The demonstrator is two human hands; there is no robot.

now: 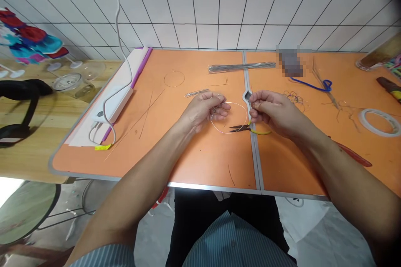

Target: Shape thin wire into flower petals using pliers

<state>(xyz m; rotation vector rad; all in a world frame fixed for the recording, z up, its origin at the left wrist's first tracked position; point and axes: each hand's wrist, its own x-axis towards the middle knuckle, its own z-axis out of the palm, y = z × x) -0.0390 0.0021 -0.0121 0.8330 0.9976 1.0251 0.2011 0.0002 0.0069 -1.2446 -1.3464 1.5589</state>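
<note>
Near the middle of the orange table (188, 154), my left hand (203, 110) pinches a loop of thin pale wire (246, 113) between thumb and fingers. To its right, my right hand (275, 110) is closed, thumb against the curled fingers; whatever it grips is too fine to make out. Below the wire loop lie pliers (242, 128) with dark jaws and yellow handles, across the table's seam. Just beyond my left hand is a small bundle of short wires (196, 92). Farther back rests a bundle of long straight wires (242, 67).
Another wire ring (174, 79) and loose wires lie left. A white power strip (114, 106) with a cable sits at the left edge. To the right are tangled wire (293, 98), a white tape ring (380, 123), a red-handled tool (354, 154) and a drink cup (377, 56).
</note>
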